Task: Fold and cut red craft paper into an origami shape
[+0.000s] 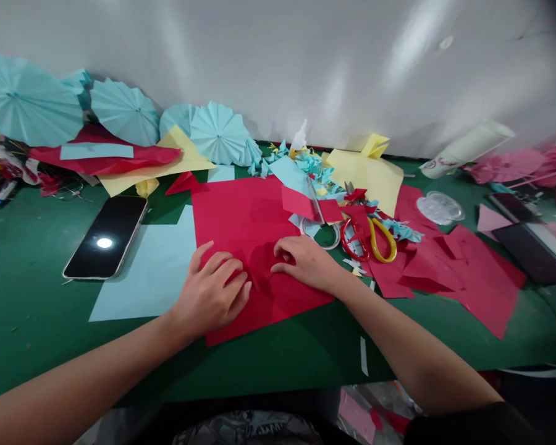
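1. At nine o'clock of the red sheet (241,207), a phone (106,238) is lying on the green counter (23,340); a light-blue sheet (160,266) is bordering the red one.
2. Pleated light-blue fans (220,133) are standing toward ten and eleven.
3. The left grip (213,296) is resting on the red sheet, fingers apart, paper spreading toward two.
4. The right grip (308,262) is curling, fingertips apart, the sheet lying beneath and toward ten.
5. White-handled scissors (315,201), red handles (359,252) and a yellow handle (374,240) are crowding its two-to-three-o'clock side.
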Available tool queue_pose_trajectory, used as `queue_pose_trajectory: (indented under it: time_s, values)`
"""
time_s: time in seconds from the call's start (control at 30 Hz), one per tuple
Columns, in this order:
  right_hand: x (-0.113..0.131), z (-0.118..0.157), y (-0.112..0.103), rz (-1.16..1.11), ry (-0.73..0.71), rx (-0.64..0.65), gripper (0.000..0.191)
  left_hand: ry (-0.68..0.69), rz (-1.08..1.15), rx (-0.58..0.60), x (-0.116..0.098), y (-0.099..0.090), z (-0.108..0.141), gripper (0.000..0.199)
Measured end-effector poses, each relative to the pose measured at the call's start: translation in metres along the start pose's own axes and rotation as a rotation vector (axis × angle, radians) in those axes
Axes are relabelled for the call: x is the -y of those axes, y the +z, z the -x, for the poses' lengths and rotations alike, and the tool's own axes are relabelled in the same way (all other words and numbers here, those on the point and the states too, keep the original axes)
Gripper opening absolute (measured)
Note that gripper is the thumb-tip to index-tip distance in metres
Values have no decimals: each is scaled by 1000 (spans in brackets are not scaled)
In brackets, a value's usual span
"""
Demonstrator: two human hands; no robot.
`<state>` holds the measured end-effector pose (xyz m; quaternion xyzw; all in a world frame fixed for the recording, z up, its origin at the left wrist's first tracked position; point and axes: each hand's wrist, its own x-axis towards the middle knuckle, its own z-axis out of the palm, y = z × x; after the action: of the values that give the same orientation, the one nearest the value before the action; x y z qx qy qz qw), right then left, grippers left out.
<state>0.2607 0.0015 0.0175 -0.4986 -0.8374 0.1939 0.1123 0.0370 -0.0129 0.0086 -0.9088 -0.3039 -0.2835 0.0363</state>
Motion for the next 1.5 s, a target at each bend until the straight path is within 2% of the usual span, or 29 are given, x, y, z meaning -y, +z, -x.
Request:
queue_pose_trajectory:
  time_s: [0.13,0.27,0.47,0.6,0.73,1.0,1.37,1.5]
  values:
    - [1,-1,0,-49,31,-17,22,-20,-7,28,-1,3,0,20]
    - [2,0,1,-112,63,-9,22,27,24,27,-2,4,1,20]
    - [4,3,2,-222,89,-69,45,160,99,62,-1,9,4,22]
    - [3,2,0,-184,45,-28,34,219,135,113,-2,12,4,24]
    - [2,1,-2,-146,6,-7,23,241,148,111,-2,13,3,26]
    - [4,1,-1,-137,50,-4,33,241,139,187,-2,14,5,29]
    - [2,2,-1,-152,52,-16,22,230,150,214,-2,12,6,22]
    - [2,2,0,-179,28,-7,22,256,115,234,-4,10,7,30]
